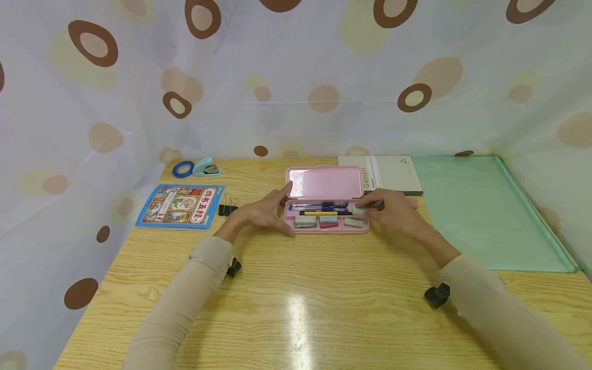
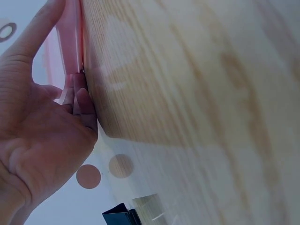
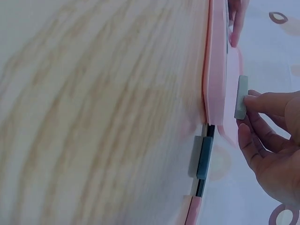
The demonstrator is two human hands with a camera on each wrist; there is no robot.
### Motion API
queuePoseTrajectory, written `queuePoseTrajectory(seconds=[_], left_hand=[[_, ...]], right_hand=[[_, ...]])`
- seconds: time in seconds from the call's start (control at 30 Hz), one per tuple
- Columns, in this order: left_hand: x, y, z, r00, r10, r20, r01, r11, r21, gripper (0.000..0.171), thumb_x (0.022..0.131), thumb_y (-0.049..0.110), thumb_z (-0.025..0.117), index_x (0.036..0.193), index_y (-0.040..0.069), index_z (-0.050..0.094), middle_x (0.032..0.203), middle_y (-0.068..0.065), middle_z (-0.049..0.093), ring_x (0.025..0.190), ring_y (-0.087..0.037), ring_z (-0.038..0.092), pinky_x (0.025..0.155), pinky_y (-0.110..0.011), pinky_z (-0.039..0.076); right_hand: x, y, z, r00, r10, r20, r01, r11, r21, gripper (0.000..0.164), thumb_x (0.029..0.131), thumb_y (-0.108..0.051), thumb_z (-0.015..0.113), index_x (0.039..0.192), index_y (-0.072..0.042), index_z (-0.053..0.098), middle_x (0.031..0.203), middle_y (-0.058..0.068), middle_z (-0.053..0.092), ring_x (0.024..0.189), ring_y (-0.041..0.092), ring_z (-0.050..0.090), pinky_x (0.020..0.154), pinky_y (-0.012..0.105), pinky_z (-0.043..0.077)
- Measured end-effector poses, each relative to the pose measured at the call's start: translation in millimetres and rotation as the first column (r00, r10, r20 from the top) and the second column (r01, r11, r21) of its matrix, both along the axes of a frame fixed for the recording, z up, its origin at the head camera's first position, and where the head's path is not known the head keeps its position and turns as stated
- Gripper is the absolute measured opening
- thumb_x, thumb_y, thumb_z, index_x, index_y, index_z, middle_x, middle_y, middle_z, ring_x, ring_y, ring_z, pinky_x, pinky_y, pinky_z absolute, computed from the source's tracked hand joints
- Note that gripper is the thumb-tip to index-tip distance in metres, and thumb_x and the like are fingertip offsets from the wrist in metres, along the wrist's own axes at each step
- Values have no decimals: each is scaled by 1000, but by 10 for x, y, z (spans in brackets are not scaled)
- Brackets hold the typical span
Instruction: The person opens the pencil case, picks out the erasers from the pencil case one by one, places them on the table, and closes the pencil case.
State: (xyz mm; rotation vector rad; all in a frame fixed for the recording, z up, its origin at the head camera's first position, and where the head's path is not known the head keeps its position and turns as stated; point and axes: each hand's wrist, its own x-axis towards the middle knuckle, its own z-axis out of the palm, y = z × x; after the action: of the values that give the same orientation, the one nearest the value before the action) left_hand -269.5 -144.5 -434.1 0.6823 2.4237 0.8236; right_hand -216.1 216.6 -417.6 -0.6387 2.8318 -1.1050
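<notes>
A pink pencil case [image 1: 326, 230] lies with its lid raised at the back. Inside are pens, a yellow pencil [image 1: 319, 213] and several eraser blocks in front compartments. My left hand [image 1: 263, 210] grips the case's left end, thumb at the front corner and fingers at the back by the lid. Over the right end of the case, my right hand [image 1: 393, 210] pinches a pale green eraser [image 3: 241, 97] between thumb and fingers. Beside that hand, a dark teal block [image 3: 204, 158] and a pink block [image 3: 192, 211] lie on the table, mostly hidden in the head view.
A notepad [image 1: 393, 172] sits behind the case, next to a green translucent mat [image 1: 490, 216]. To the left are a picture booklet [image 1: 180, 206], a black binder clip [image 1: 227, 209], blue tape [image 1: 183, 169] and a light blue stapler [image 1: 205, 168]. A patterned curtain stands behind.
</notes>
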Motion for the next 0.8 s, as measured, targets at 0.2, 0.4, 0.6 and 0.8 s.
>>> queuePoseTrajectory(seconds=[0.2, 0.4, 0.6, 0.8], left_hand=[[-7, -1, -1, 1000, 3, 3, -3, 1000, 6, 137, 76, 45, 92, 168, 26, -8, 152, -12, 38, 140, -25, 37, 125, -48, 24], [-18, -2, -20, 1000, -7, -3, 7, 1000, 10, 136, 77, 44, 92, 168, 24, -7, 149, -11, 39, 138, -24, 38, 125, -47, 24], [-12, 1, -9, 1000, -3, -1, 3, 1000, 15, 136, 76, 44, 92, 168, 24, -7, 148, -11, 39, 137, -24, 38, 125, -47, 24], [-9, 7, -3, 1000, -7, -2, 7, 1000, 14, 136, 76, 44, 92, 168, 25, -7, 149, -11, 39, 138, -24, 38, 124, -46, 25]], right_hand=[[0, 104, 35, 999, -37, 2, 37, 999, 9, 21, 97, -5, 72, 117, -7, 79, 118, 14, 74, 105, 31, 67, 88, 47, 55], [-19, 251, 5, 998, -61, 0, 61, 997, 45, 20, 98, -4, 70, 117, -5, 78, 116, 14, 73, 107, 31, 65, 91, 49, 53], [-55, 371, -66, 997, -69, 36, 67, 996, 56, 20, 98, -3, 69, 116, -4, 77, 118, 17, 71, 108, 33, 64, 94, 53, 52], [-80, 403, -120, 995, -79, 60, 73, 993, 93, 20, 98, -2, 69, 117, -2, 77, 119, 20, 71, 108, 35, 65, 95, 54, 52]])
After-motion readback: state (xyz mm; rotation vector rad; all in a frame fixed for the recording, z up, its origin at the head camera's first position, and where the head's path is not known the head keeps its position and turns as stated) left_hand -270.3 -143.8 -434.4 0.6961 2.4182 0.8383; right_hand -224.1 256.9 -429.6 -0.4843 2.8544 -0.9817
